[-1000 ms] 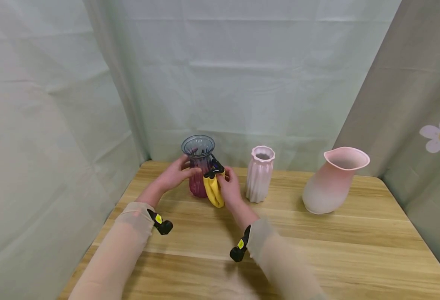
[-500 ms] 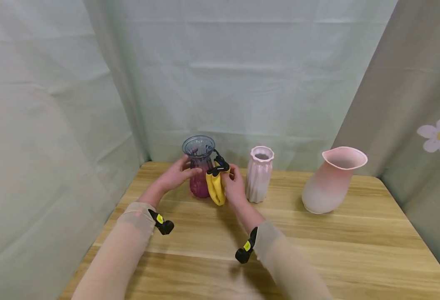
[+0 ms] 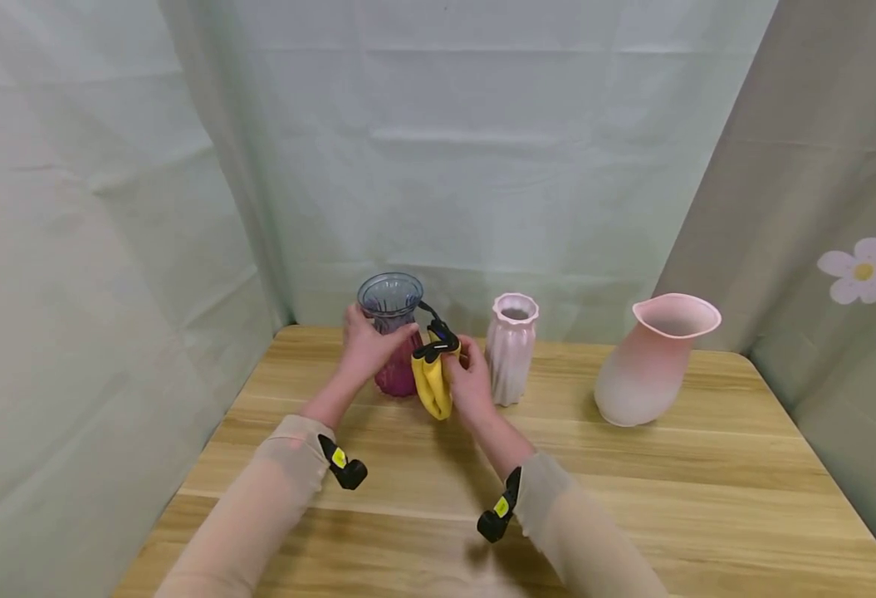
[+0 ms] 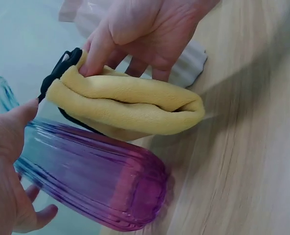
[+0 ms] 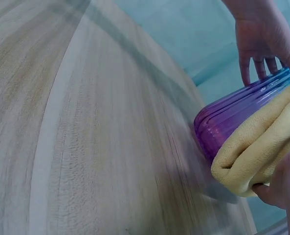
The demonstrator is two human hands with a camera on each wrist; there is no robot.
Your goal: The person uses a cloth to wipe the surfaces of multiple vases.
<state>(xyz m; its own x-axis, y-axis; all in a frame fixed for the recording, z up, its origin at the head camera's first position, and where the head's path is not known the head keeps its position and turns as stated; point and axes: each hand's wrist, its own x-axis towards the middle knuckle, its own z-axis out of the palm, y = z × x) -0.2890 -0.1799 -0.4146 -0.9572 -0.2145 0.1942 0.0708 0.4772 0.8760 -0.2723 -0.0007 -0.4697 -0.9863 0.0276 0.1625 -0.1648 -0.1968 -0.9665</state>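
A ribbed glass vase (image 3: 396, 378), blue at its flared rim and purple at its base, stands at the back left of the table. My left hand (image 3: 369, 347) grips it below the rim, thumb across the front and fingers on the far side. Beside it my right hand (image 3: 472, 384) holds a folded yellow cloth (image 3: 432, 389) with black trim and a black strap. In the left wrist view the right thumb presses on the top end of the cloth (image 4: 130, 105), which lies alongside the glass and overlaps part of it.
A narrow pinkish-white fluted vase (image 3: 511, 361) stands just right of my right hand. Farther right is a wide-mouthed pink and white vase (image 3: 641, 378). Pale curtains (image 3: 438, 166) hang behind the wooden table (image 3: 669, 515).
My left hand has shifted slightly around the vase, its thumb now higher and farther right. The right hand has drawn the cloth a little to the right of the glass.
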